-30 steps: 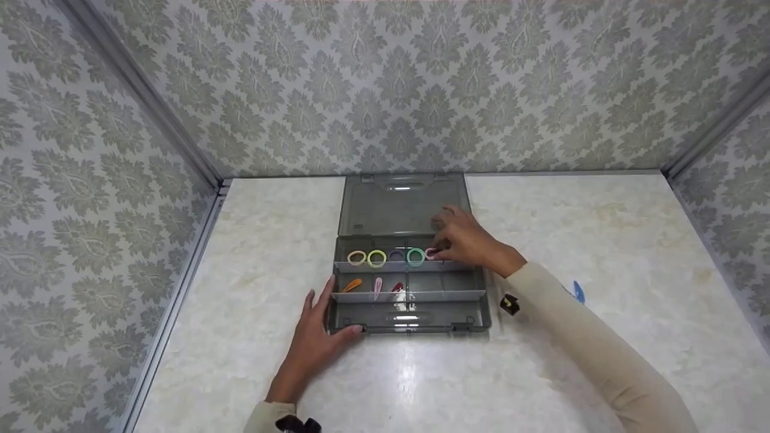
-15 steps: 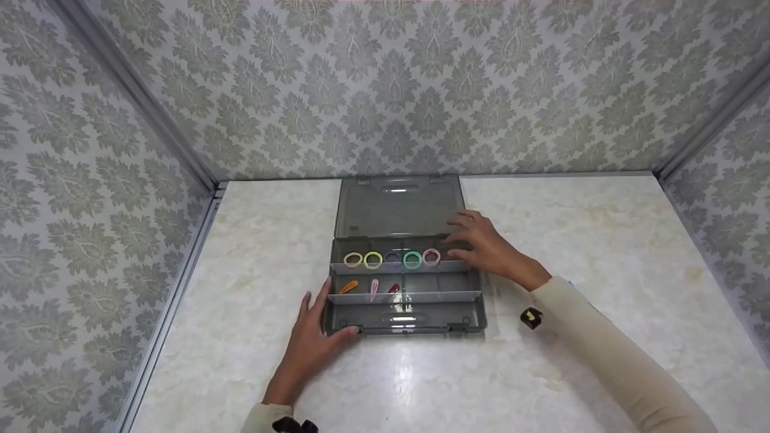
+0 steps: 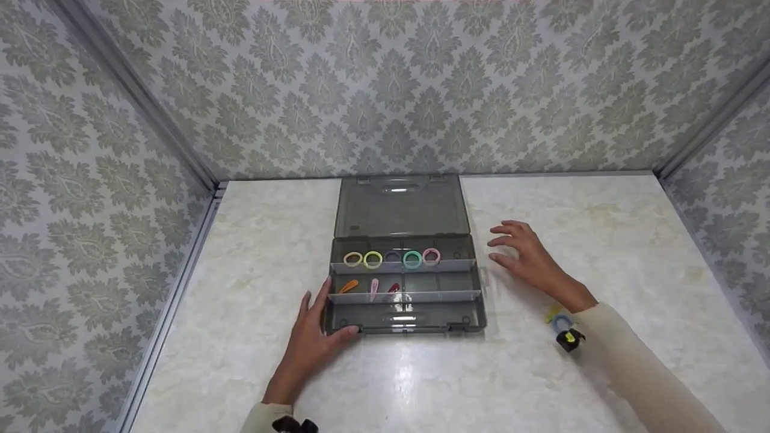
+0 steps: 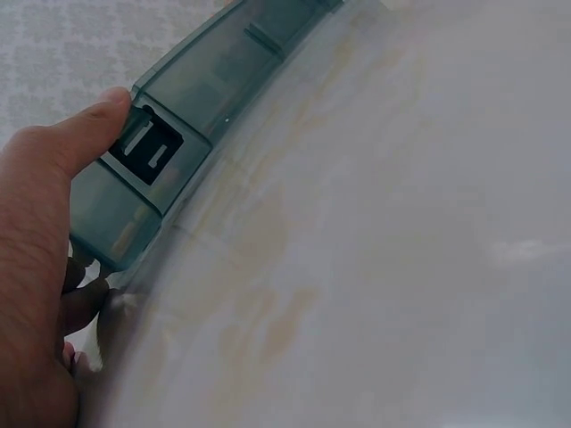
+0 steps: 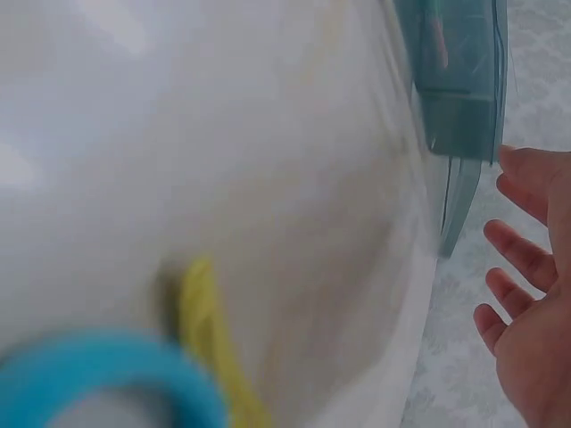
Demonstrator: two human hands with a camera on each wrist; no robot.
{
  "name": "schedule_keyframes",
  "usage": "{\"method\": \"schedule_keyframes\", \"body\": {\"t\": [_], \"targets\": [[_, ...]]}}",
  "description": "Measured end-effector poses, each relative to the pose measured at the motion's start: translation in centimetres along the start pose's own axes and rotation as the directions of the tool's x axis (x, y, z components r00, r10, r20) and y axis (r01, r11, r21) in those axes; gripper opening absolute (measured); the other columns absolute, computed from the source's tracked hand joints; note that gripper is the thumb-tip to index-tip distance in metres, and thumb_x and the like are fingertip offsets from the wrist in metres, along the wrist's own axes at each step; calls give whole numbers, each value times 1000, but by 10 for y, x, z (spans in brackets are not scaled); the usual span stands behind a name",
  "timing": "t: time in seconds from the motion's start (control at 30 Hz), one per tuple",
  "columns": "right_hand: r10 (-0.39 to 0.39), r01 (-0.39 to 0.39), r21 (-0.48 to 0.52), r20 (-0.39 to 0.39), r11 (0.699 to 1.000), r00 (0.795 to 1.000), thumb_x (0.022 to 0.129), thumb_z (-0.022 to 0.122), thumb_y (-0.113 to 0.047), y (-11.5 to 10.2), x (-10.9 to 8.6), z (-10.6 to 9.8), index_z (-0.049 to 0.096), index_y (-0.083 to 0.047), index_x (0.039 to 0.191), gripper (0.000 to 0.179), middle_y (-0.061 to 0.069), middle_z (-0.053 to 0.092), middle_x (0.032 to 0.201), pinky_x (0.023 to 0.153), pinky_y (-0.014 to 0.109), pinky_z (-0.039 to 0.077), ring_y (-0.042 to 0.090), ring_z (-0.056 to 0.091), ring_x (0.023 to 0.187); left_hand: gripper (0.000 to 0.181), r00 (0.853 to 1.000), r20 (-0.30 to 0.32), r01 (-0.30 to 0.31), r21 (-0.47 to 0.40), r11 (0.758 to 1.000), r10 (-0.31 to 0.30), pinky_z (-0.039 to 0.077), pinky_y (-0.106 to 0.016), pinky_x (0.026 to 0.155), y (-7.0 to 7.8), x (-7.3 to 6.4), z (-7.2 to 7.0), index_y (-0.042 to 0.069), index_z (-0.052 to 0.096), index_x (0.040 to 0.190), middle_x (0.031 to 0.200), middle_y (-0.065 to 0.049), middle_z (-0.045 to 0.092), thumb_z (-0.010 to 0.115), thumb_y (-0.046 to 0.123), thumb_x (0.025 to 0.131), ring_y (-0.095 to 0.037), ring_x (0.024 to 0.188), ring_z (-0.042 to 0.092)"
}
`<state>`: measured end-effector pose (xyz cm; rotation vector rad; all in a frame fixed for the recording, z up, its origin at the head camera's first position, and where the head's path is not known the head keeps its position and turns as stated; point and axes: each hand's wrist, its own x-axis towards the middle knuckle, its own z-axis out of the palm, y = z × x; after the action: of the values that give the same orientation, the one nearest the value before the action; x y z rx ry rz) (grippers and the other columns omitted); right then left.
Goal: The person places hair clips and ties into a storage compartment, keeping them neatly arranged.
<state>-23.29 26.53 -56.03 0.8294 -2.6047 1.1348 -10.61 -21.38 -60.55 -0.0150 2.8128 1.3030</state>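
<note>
A smoky grey divided storage box (image 3: 385, 314) lies with its lid (image 3: 400, 210) folded back. My left hand (image 3: 313, 337) grips its near left corner, thumb on the front edge, fingers along the side. In the left wrist view the thumb rests beside a dark latch (image 4: 147, 147). Hair ties line the back row, among them peach (image 3: 345, 260), yellow (image 3: 365, 261), teal (image 3: 405, 260) and pink (image 3: 424, 257). In the middle row are snap hair clips: orange (image 3: 349, 286), pink (image 3: 374, 288) and dark red (image 3: 393, 289). My right hand (image 3: 529, 258) hovers right of the box, fingers loosely spread, holding nothing.
A blue hair tie (image 3: 563, 320) and a yellow item (image 3: 551, 313) lie on the table near my right wrist; the same blue ring (image 5: 116, 352) looms blurred in the right wrist view. Patterned walls (image 3: 397, 90) enclose the table's back and sides.
My right hand has released the pink hair tie in the back row and moved right, off the box. The blue and yellow items now show beside the wrist. My left hand stays at its corner.
</note>
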Motion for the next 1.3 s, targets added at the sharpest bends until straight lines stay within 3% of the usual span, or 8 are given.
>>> {"method": "schedule_keyframes", "body": {"t": [0.6,0.67,0.73,0.83,0.9,1.07,1.3], "targets": [[139,-143,-32,-96,989,986,97,83,1,29,-63,-45,79,4,122,25,27,67,142,113,69,36,49,45,145,115,1000,8,13,-17,1000,-13,29,-79,123,0,-1,0,36,25,177,179,-23,28,87,69,86,-50,167,13],[159,-164,-37,-110,986,981,97,83,0,31,-70,-50,79,4,123,26,26,67,142,117,60,36,48,46,145,114,1000,6,12,-17,1000,-12,29,-79,123,0,-2,0,37,25,177,179,-24,27,86,69,86,-50,167,14],[180,-185,-32,-120,982,976,97,83,-1,33,-76,-54,79,3,123,27,26,67,143,120,43,35,47,46,145,114,1000,3,8,-18,1000,-8,29,-79,122,0,-2,0,38,25,177,179,-25,26,86,69,85,-50,167,14],[214,-218,-19,-124,976,969,98,83,-2,34,-84,-59,79,3,125,28,24,67,144,115,20,29,45,46,145,114,1000,-5,-7,-22,1000,7,29,-79,123,-2,-2,-1,38,25,177,179,-25,27,87,68,85,-50,167,14],[241,-244,-7,-120,970,963,99,83,-4,34,-90,-61,79,2,125,28,24,67,145,114,17,28,44,45,146,114,1000,-7,-17,-23,1000,16,29,-79,122,-3,-2,0,38,25,177,179,-24,27,87,67,86,-50,167,14],[304,-305,1,-108,952,947,100,83,-9,34,-101,-64,80,-1,126,27,23,66,146,117,26,32,43,43,147,113,1000,-2,-16,-21,1000,16,29,-79,123,-4,-1,1,38,25,177,179,-23,29,87,68,86,-50,167,14],[364,-367,-15,-95,930,927,102,83,-15,37,-116,-68,79,-2,127,29,22,64,148,102,-2,25,44,41,149,115,1000,-2,-17,-24,1000,17,30,-77,123,-3,0,-1,38,26,177,178,-25,28,88,69,85,-49,167,15]]}}
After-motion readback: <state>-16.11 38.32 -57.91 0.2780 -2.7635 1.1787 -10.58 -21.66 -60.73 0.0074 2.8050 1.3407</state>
